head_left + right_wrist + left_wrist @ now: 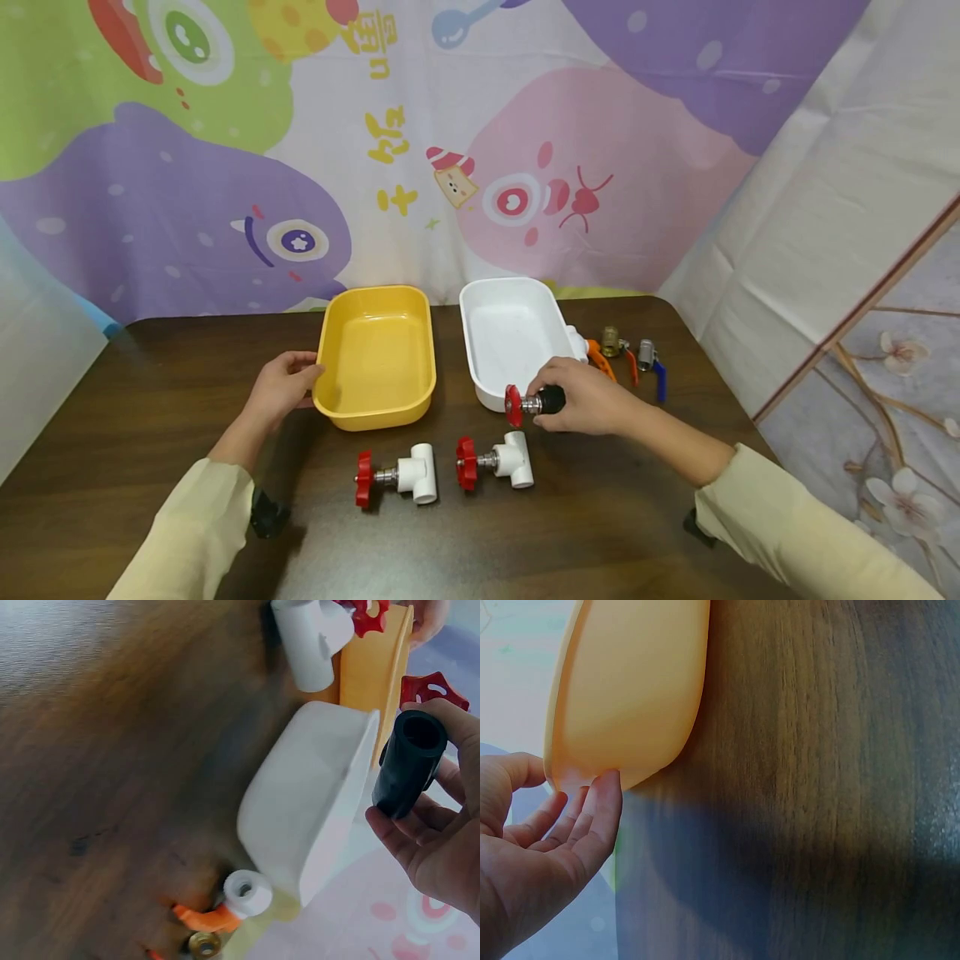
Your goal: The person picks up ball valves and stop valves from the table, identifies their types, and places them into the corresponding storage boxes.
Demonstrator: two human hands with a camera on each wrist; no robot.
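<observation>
My right hand grips a black tee-shaped stop valve with a red handwheel, above the near right corner of the white basin. In the right wrist view the open end of the valve's black body shows between thumb and fingers. At the yellow basin, my left hand holds the left rim, thumb at the edge and fingertips against the outer side. Two white tee-shaped stop valves with red handwheels lie in front of the basins, one on the left and one on the right.
Right of the white basin lie a white valve with an orange lever, a brass ball valve with a red-orange lever and a silver ball valve with a blue lever. A printed curtain hangs behind the brown table.
</observation>
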